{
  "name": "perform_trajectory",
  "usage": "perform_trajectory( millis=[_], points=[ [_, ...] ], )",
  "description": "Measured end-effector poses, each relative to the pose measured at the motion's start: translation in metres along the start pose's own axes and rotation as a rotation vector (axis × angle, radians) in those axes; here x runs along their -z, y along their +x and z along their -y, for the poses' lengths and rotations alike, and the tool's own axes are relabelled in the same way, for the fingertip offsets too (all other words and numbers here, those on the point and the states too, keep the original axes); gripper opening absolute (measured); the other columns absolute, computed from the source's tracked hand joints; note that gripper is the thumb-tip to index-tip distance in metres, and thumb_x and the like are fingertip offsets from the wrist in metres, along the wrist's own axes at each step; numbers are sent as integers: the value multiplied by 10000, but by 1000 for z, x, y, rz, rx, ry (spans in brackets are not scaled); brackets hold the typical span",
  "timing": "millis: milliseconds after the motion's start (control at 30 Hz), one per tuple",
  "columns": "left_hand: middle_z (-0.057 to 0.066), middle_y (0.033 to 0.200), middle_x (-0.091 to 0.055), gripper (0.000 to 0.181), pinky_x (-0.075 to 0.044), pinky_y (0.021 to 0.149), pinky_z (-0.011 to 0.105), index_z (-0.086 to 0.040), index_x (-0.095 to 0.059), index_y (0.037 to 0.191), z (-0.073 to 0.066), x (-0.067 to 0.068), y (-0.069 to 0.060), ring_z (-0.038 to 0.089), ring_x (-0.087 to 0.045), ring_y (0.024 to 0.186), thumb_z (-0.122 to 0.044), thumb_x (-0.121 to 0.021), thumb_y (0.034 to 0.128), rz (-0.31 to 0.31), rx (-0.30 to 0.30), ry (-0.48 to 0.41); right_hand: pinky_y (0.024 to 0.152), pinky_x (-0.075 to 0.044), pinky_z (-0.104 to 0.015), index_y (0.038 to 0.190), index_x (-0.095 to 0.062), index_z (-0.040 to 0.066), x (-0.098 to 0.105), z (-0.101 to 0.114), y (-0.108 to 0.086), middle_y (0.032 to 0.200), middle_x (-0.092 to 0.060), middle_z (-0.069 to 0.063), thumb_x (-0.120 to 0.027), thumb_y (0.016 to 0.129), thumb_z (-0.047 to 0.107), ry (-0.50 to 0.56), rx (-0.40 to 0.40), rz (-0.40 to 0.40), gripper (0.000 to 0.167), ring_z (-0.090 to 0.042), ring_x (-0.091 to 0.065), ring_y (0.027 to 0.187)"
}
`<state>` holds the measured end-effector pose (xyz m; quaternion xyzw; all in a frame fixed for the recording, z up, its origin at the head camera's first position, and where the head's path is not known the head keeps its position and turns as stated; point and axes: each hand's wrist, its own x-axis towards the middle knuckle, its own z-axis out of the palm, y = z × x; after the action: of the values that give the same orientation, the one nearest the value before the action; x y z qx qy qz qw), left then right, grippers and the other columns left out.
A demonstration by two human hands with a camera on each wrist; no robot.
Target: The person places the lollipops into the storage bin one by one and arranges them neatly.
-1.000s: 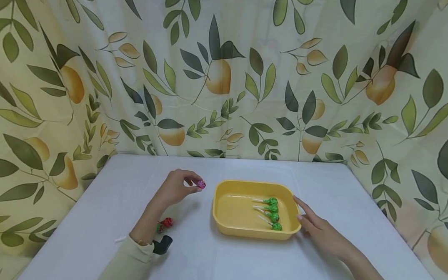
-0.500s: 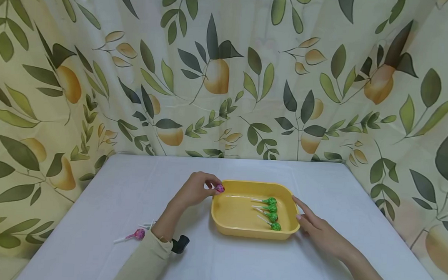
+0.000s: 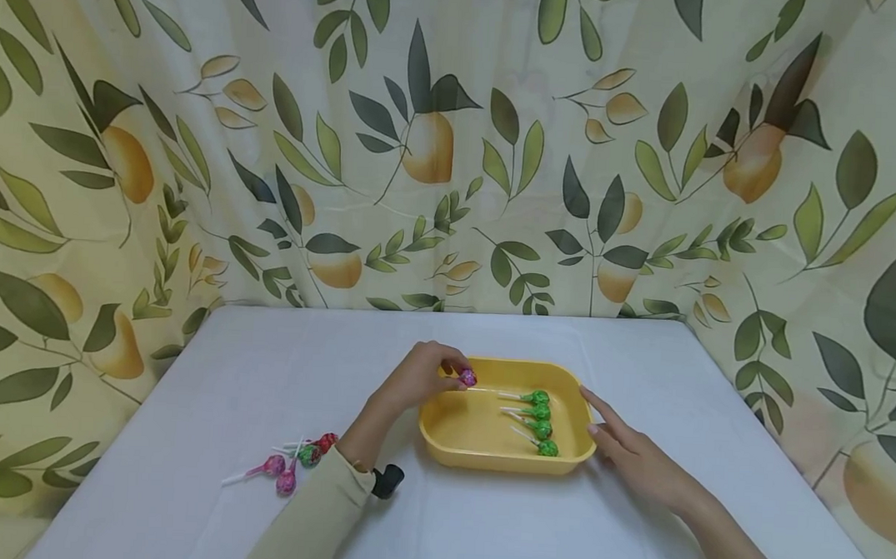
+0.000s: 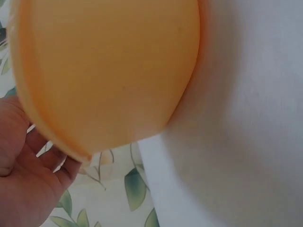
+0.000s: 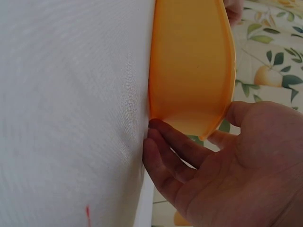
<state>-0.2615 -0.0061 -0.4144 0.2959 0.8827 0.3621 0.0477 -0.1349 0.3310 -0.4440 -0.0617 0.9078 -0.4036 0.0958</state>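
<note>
My left hand (image 3: 419,378) pinches a lollipop by its pink-purple wrapped head (image 3: 469,378), above the back left part of a yellow tray (image 3: 485,462). The lollipop's stick is hidden by the fingers. Several green lollipops (image 3: 540,412) lie in a column in the tray's right half, sticks to the left. At the right end of the tray, my right hand (image 3: 635,459) touches the outer wall with lightly bent fingers. The right wrist view shows the thumb by the rim and fingertips (image 5: 154,125) low against the wall.
Left of the tray, a loose group of lollipops lies on the white table (image 3: 210,402): pink ones (image 3: 286,482), a green one (image 3: 308,454) and a red one (image 3: 327,442). A patterned curtain (image 3: 454,146) hangs behind the table.
My left hand has moved right with the pink-purple lollipop, from beside the tray to over its left part. The right hand stays against the tray's right end.
</note>
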Motion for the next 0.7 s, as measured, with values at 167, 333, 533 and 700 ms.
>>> perform_trajectory(
  millis=[167, 333, 533, 700],
  points=[
    [-50, 864, -684, 164, -495, 801, 275, -77, -790, 1031, -5, -12, 10, 237, -632, 906, -26, -825, 879, 22, -30, 15, 838, -409, -458, 1666, -155, 327, 0, -2, 1, 900, -532, -79, -405, 1117, 455, -3, -13, -1, 617, -242, -541, 885],
    [-46, 832, -674, 149, -489, 793, 267, -77, -789, 1007, -6, -26, 18, 158, -598, 832, -5, -815, 880, 32, -50, 53, 858, -411, -475, 1668, -146, 328, 0, -1, 1, 917, -541, -74, -395, 1116, 469, -17, -21, -3, 622, -236, -544, 900],
    [-34, 818, -677, 145, -482, 775, 265, -82, -783, 963, -4, -38, 23, 147, -593, 811, 9, -829, 860, 11, -30, 53, 865, -406, -472, 1664, -158, 341, -1, 1, -1, 910, -540, -74, -404, 1114, 468, -11, -4, -7, 616, -233, -549, 910],
    [-18, 799, -694, 150, -487, 738, 263, -71, -787, 926, -4, -44, 25, 120, -600, 767, -10, -871, 818, -26, -31, 90, 862, -402, -469, 1663, -164, 340, 0, 0, -2, 922, -553, -74, -412, 1115, 457, -8, 0, -11, 613, -235, -549, 912]
  ],
)
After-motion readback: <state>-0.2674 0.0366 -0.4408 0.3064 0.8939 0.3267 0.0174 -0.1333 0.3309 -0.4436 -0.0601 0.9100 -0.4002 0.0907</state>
